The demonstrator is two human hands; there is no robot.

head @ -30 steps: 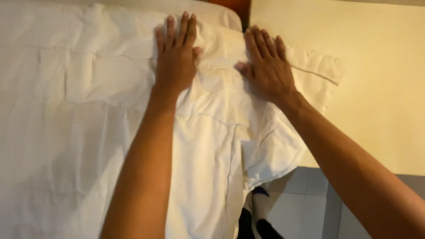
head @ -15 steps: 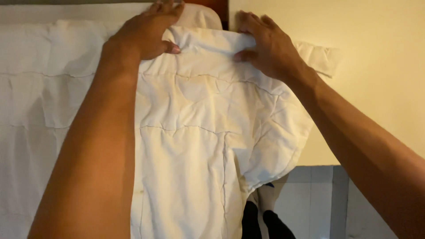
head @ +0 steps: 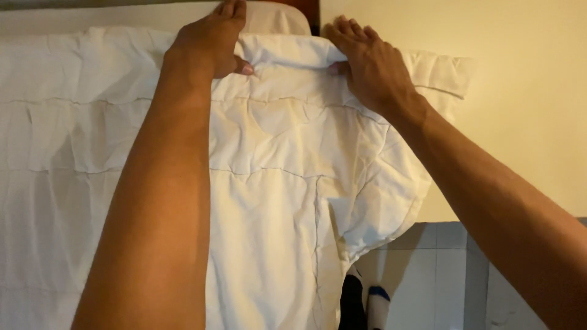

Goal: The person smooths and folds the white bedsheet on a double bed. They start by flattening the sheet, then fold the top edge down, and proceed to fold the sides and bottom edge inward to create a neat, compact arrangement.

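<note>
left hand (head: 211,40): top edge of white shirt (head: 287,183) pinched, thumb under | right hand (head: 373,67): same edge pinched, fingers on top | shirt: spread flat on cream table (head: 520,122), lower part overhanging

I am seeing both forearms bare up to the frame edge, no sleeves showing. I am noting no watch, ring or band on the left hand (head: 211,40) or the right hand (head: 370,64). Fingernails are looking short, though they are too small to confirm.
</note>
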